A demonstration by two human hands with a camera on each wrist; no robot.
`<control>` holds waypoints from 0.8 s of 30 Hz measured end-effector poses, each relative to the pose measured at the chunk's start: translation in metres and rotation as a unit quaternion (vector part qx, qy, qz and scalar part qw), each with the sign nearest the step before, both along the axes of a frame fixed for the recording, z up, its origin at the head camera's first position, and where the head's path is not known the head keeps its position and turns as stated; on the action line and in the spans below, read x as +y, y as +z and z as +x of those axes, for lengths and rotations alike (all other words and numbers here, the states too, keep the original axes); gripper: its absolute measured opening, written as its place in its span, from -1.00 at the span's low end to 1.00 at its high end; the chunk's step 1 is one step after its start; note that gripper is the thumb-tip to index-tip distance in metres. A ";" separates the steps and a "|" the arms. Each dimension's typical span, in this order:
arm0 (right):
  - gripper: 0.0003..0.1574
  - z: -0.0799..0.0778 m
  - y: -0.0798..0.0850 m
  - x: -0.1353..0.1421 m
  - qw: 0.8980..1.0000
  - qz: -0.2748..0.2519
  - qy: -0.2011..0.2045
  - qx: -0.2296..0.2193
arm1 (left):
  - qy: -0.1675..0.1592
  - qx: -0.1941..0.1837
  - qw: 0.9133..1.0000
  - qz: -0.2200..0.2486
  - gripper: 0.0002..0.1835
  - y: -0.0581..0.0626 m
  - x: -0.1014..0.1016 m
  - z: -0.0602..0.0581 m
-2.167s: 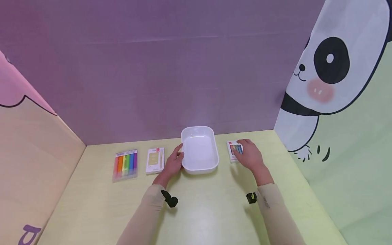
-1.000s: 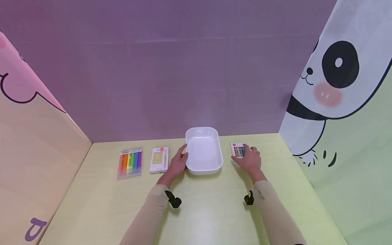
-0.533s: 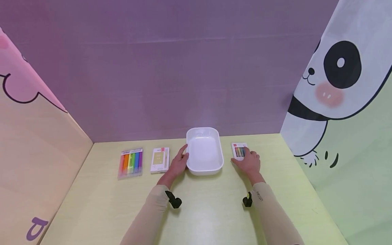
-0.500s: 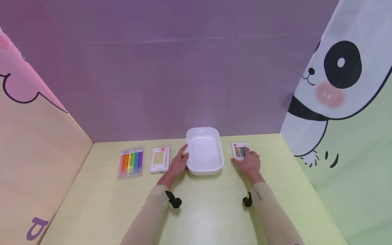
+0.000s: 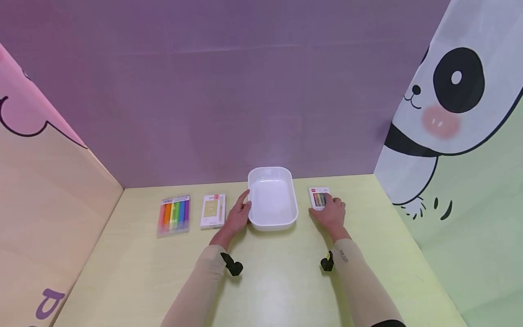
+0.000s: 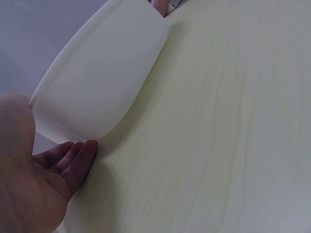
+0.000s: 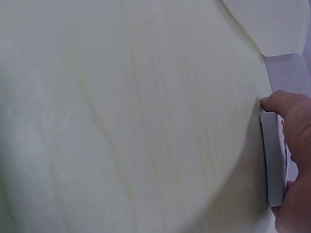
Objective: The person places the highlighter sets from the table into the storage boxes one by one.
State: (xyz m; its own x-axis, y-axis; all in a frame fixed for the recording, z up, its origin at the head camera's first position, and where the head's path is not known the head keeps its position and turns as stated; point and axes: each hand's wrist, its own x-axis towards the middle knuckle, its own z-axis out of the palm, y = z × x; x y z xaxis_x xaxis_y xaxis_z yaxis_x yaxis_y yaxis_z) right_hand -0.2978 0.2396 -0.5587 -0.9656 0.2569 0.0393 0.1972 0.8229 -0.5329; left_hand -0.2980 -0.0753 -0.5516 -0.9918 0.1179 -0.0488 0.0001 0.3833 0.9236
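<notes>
Standing at left is a peach wall (image 5: 53,195). Next, on the pale wood table (image 5: 273,281), lie a clear pack of rainbow pens (image 5: 174,215) and a white box (image 5: 212,212), words too small to read. The left hand (image 5: 235,219) holds the white tray (image 5: 272,200) by its left side, near the far purple wall (image 5: 261,91). Right of it, the right hand (image 5: 332,215) pinches a small box (image 5: 314,193), hiding its near end; its red label (image 5: 313,190) is too tiny. A cut-off panda (image 5: 416,127) covers the right wall (image 5: 474,236).
</notes>
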 end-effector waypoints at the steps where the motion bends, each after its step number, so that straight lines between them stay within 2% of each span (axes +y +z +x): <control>1: 0.09 0.000 0.000 0.000 1.000 -0.002 -0.002 -0.003 | -0.001 -0.003 1.000 0.001 -0.47 0.000 0.000 0.000; 8: 0.04 0.002 0.001 -0.002 1.000 -0.006 -0.006 -0.017 | 0.001 -0.001 1.000 0.007 -0.46 0.002 0.001 0.004; 14: -0.03 0.003 0.003 -0.001 1.000 -0.011 -0.006 -0.009 | 0.004 0.017 1.000 0.010 -0.46 -0.003 0.001 0.002; 24: -0.07 0.007 0.014 -0.008 1.000 -0.020 -0.013 -0.003 | 0.011 0.017 1.000 0.012 -0.47 -0.002 0.001 0.001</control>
